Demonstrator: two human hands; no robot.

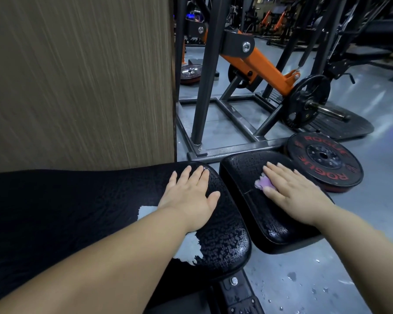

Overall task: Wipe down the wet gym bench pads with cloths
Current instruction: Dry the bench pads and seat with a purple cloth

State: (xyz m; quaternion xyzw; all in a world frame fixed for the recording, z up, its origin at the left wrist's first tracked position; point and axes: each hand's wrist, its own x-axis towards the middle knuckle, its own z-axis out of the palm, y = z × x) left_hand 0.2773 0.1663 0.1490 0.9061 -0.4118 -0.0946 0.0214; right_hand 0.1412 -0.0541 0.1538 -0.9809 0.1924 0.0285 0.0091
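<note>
Dim, cool light glints off the wet bench pad (225, 245) and grey floor (372, 98); edges bend, background blurs.

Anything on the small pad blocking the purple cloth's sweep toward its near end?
Nothing visible. The right hand presses the purple cloth flat on the small pad, and the pad's near end carries only water droplets. The red-lettered weight plate lies on the floor beyond the pad, not on it.

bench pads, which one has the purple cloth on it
The smaller pad on the right: the right hand presses a purple cloth flat on it. The long pad under the left hand has a pale cloth instead.
</note>
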